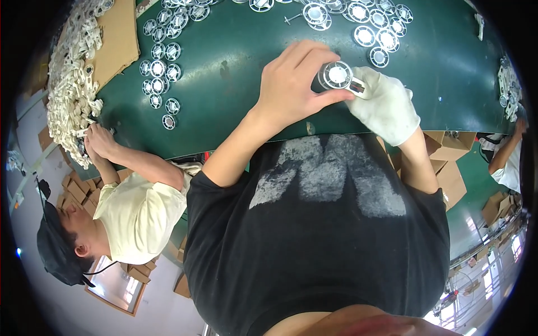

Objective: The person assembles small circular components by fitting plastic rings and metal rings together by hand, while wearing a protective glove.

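My bare left hand [291, 84] curls around a small round part [336, 75] with a white disc face and a dark body, held just above the green table [235, 84]. From the right, my right hand [386, 106], in a white glove, grips the same part at its lower edge. Both forearms come up from my black T-shirt [319, 235]. Several similar round white-rimmed parts [372, 28] lie on the table beyond my hands.
More round parts [159, 73] lie in rows at the left, beside a cardboard sheet [117, 39] and a heap of white parts [70, 84]. A co-worker's hands [98, 140] work at that heap. Cardboard boxes [448, 162] and another person [507, 162] are at the right.
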`<state>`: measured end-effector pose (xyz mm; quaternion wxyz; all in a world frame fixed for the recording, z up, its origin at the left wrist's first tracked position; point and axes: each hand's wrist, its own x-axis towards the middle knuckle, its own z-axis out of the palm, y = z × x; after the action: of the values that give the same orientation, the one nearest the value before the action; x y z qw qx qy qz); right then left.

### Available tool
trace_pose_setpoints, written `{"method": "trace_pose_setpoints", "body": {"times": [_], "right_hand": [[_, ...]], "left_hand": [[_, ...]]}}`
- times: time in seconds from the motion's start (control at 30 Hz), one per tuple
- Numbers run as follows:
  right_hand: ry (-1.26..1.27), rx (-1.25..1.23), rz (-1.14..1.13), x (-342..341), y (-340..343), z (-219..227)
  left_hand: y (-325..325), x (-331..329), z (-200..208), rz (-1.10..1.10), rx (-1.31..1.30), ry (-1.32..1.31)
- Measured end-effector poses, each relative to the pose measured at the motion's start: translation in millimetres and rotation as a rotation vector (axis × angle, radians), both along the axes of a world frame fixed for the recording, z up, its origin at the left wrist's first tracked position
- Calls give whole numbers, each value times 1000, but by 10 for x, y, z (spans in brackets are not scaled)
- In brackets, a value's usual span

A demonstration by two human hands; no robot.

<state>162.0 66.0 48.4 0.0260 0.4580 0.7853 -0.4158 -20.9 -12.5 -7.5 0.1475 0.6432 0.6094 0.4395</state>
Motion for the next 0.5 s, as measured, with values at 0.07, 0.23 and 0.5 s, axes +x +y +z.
{"method": "trace_pose_setpoints", "body": {"times": [0.07,0.23,0.5], "right_hand": [[-36,-10,22,0,54,2],[-23,-97,-19,-18,43,31],[111,-21,36,-28,12,24]], "left_hand": [[1,8,18,-2,-49,-102],[-41,21,-42,26,-68,-178],[-53,-57,-26,-70,-7,-391]]}}
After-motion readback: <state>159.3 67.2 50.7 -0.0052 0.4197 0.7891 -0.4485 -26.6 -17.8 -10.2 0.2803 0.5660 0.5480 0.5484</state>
